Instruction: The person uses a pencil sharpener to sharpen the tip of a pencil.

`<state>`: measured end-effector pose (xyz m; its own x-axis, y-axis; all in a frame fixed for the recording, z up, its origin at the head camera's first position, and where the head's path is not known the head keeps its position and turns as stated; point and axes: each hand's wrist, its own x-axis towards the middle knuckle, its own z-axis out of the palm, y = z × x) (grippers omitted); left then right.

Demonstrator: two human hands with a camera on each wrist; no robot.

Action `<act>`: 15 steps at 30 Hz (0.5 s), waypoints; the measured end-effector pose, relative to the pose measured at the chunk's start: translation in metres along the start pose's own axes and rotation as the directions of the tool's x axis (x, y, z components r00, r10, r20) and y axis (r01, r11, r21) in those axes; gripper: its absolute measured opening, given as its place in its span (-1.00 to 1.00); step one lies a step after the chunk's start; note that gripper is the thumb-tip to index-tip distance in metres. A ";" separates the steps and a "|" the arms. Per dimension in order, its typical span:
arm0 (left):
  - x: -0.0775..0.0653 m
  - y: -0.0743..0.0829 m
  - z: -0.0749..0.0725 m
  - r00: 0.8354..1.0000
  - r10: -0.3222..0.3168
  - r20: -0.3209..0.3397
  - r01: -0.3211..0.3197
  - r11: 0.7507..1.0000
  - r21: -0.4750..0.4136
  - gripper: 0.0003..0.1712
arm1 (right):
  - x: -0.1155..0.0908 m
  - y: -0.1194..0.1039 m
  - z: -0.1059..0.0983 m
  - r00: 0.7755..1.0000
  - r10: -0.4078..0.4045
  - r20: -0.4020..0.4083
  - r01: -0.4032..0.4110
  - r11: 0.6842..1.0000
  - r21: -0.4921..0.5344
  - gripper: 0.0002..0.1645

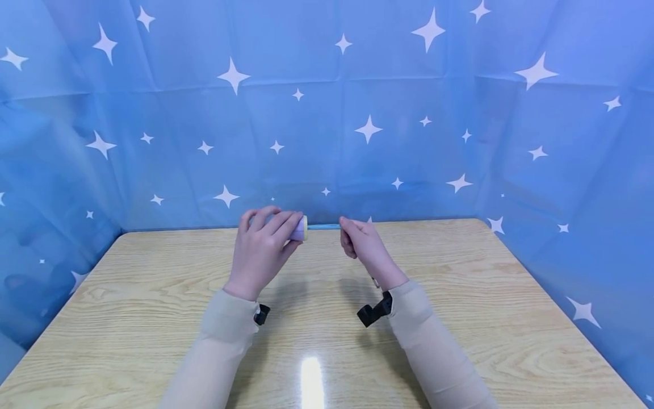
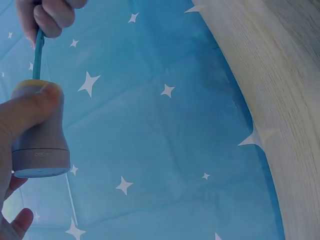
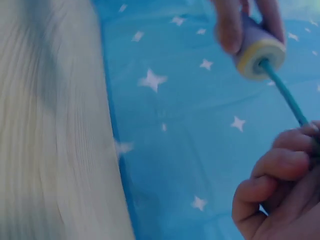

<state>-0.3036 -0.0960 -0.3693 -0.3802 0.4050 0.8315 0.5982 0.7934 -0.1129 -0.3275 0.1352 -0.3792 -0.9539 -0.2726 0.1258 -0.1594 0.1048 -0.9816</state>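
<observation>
My left hand [image 1: 261,243] grips a small purple pencil sharpener [image 2: 42,131] with a yellow rim, thumb on one side and fingers on the other. From the hole in its yellow end sticks a teal pencil [image 3: 286,97]. The pencil's far end is pinched by my right hand [image 1: 364,243], the other fingers curled in. In the head view the sharpener [image 1: 298,230] lies sideways, and the pencil [image 1: 323,226] runs level between the two hands. Both are held up over the table's back edge. The pencil's tip is hidden inside the sharpener.
A wood-grain table [image 1: 317,307] spreads below the hands, with a bright light reflection near its front. Behind and beside it hangs a blue curtain [image 1: 306,125] with white stars. Each wrist wears a black camera mount [image 1: 374,310].
</observation>
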 end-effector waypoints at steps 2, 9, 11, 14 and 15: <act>-0.001 -0.001 0.000 1.000 -0.007 0.003 0.007 1.000 -0.004 -0.47 | 0.001 0.001 -0.001 0.999 -0.045 -0.020 0.043 0.995 -0.091 -0.42; -0.002 -0.005 -0.001 0.999 -0.029 0.044 0.029 1.000 -0.002 -0.47 | -0.010 -0.019 -0.005 0.978 -0.205 -0.040 0.186 0.942 -0.280 -0.67; -0.002 -0.005 -0.002 0.998 -0.035 0.042 0.035 0.999 -0.001 -0.46 | -0.008 -0.016 -0.008 0.970 -0.242 -0.037 0.222 0.932 -0.285 -0.66; -0.002 -0.007 -0.003 0.998 -0.044 0.039 0.044 0.999 0.003 -0.46 | -0.002 -0.004 -0.012 0.956 -0.290 -0.039 0.263 0.912 -0.314 -0.70; -0.002 -0.007 -0.004 0.998 -0.048 0.041 0.047 0.999 0.005 -0.46 | -0.001 -0.002 -0.012 0.951 -0.307 -0.039 0.277 0.899 -0.338 -0.72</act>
<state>-0.3046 -0.1043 -0.3680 -0.4371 0.3852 0.8128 0.5761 0.8138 -0.0759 -0.3292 0.1467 -0.3752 -0.8677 -0.2545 0.4269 -0.4937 0.3424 -0.7994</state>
